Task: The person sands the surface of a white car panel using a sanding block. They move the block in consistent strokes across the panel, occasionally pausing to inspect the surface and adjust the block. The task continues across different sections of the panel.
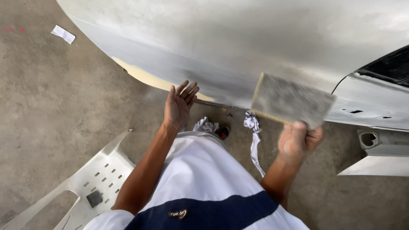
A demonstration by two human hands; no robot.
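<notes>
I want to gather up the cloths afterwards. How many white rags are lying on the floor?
2: one rag just below the left hand, and a longer rag left of the right hand. The person's body may hide others.

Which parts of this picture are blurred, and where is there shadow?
Head view: the right hand and its sanding block are motion-blurred; the left hand is sharp; soft daylight, with a dull shadow on the grey car panel above the hands.

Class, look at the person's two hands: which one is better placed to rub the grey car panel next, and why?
Probably the right hand: it grips the sanding block already raised against the panel. The left hand is open and empty.
</notes>
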